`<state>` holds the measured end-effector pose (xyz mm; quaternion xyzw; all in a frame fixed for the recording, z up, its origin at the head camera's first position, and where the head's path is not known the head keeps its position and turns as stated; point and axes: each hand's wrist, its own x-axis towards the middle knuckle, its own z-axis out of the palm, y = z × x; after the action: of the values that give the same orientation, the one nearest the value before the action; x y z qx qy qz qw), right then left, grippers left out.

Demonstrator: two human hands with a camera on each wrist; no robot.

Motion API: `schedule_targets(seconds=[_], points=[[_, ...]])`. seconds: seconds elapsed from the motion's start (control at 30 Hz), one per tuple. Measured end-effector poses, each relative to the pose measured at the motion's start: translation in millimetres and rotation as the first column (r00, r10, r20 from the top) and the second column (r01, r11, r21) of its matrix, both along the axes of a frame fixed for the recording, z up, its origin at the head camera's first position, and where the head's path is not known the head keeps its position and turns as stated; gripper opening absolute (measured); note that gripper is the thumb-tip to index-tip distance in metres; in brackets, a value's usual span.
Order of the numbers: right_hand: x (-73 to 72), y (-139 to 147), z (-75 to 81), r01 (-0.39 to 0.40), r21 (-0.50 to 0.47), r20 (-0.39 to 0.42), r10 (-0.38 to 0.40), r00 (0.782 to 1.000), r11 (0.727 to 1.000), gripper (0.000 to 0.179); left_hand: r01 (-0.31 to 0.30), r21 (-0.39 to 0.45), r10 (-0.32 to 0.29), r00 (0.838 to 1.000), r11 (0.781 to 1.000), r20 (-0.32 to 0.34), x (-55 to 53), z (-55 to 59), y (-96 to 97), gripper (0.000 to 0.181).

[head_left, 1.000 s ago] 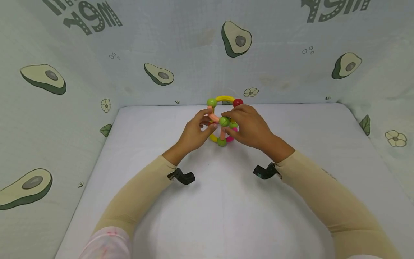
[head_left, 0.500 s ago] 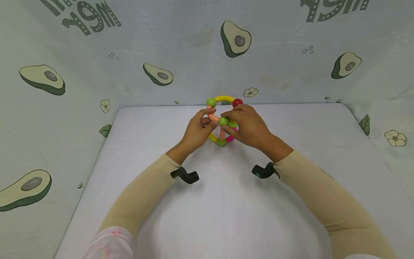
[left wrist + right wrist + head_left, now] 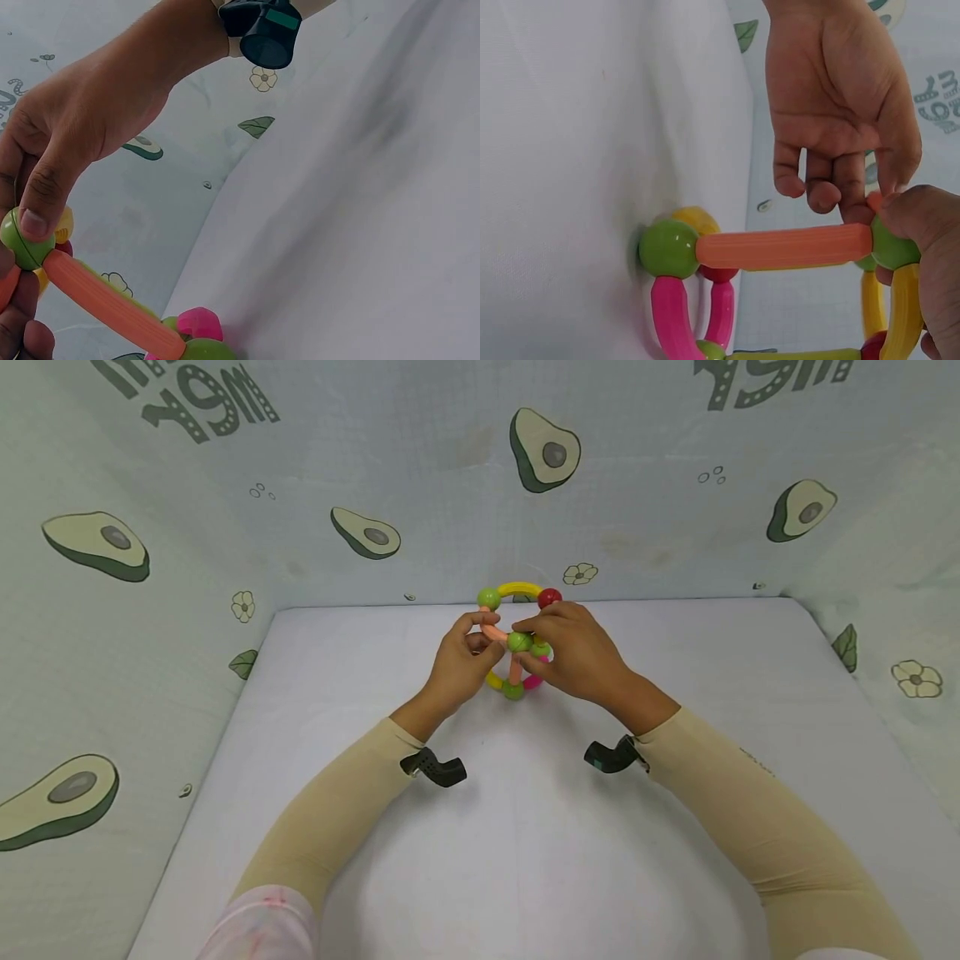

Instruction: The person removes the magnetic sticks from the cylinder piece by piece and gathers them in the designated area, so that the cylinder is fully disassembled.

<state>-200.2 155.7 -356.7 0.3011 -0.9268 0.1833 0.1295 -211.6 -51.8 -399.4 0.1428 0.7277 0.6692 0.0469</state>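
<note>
A toy frame of balls and sticks stands on the white table near its far edge. An orange upright stick [image 3: 784, 246] joins a lower green ball [image 3: 669, 249] to an upper green ball [image 3: 519, 642]. My right hand [image 3: 581, 652] grips this upper ball with thumb and fingers. My left hand [image 3: 467, 664] pinches a curved orange stick [image 3: 493, 632], which meets the ball in the head view. In the left wrist view the right thumb presses on the ball. Fingers hide part of the joint.
The frame also has a yellow curved stick [image 3: 519, 587], a red ball [image 3: 550, 598] and pink curved sticks [image 3: 671, 315] at its base. Behind the white table [image 3: 495, 860] hangs an avocado-print cloth [image 3: 450, 460]. A black camera is strapped on each wrist.
My left forearm and wrist have shifted slightly to the right, and the left fingers have changed their hold on the curved orange stick. My right hand stays almost still on the ball.
</note>
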Motion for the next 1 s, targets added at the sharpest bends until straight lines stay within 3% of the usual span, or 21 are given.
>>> schedule_targets(seconds=[0.33, 0.63, 1.0], points=[[-0.6, -1, -0.7, -0.017, -0.018, -0.009, 0.017, 1.0, 1.0, 0.043, -0.012, 0.011, 0.012, 1.0, 1.0, -0.004, 0.7, -0.1, -3.9, 0.039], [-0.8, -2, -0.8, -0.017, -0.006, -0.006, 0.017, 1.0, 1.0, 0.045, 0.01, 0.018, -0.01, 1.0, 1.0, 0.026, 1.7, -1.9, -8.7, 0.068], [-0.9, -2, 0.9, -0.007, 0.006, 0.014, 0.007, 1.0, 1.0, 0.046, -0.069, -0.107, 0.068, 0.998, 0.992, -0.009, -5.0, -4.6, -17.7, 0.055]])
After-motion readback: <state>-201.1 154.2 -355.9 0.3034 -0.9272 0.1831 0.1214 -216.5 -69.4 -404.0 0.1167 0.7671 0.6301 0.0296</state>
